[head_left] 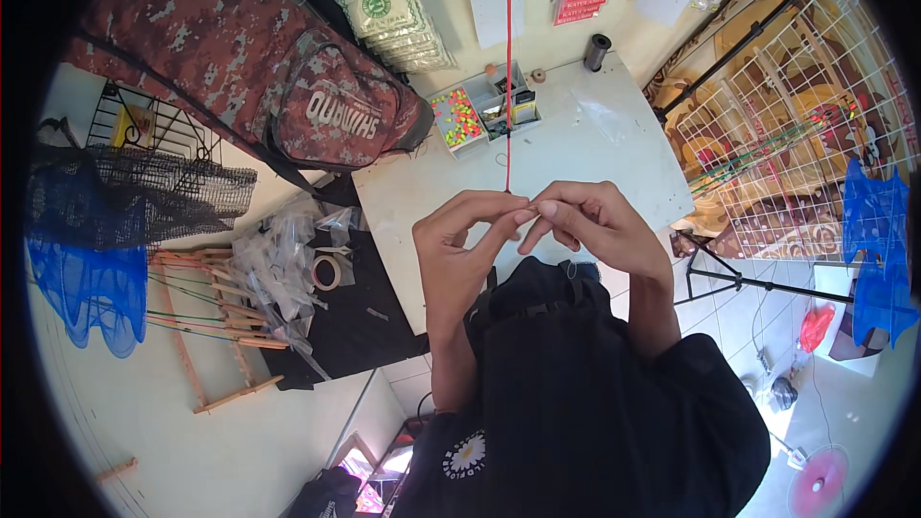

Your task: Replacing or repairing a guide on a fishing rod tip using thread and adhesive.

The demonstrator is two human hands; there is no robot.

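My left hand (468, 235) and my right hand (597, 221) meet above the white table (403, 221). The thumbs and index fingertips of both are pinched close together. Whatever lies between them is too small to make out; it may be a thin line. A slim red fishing rod (508, 48) with dark bands runs from the top edge down to the index finger of my left hand. Whether the rod ends there or passes behind the fingers cannot be seen. A small ring (502, 161) shows beside the rod, just above the hands.
A compartment box (468, 146) with bright yellow and pink pieces stands beyond my hands, near a dark spool (597, 53). At left lie a camouflage bag (240, 58), a tape roll (326, 272) and clear plastic bags (278, 269). A white wire rack (796, 115) stands at right.
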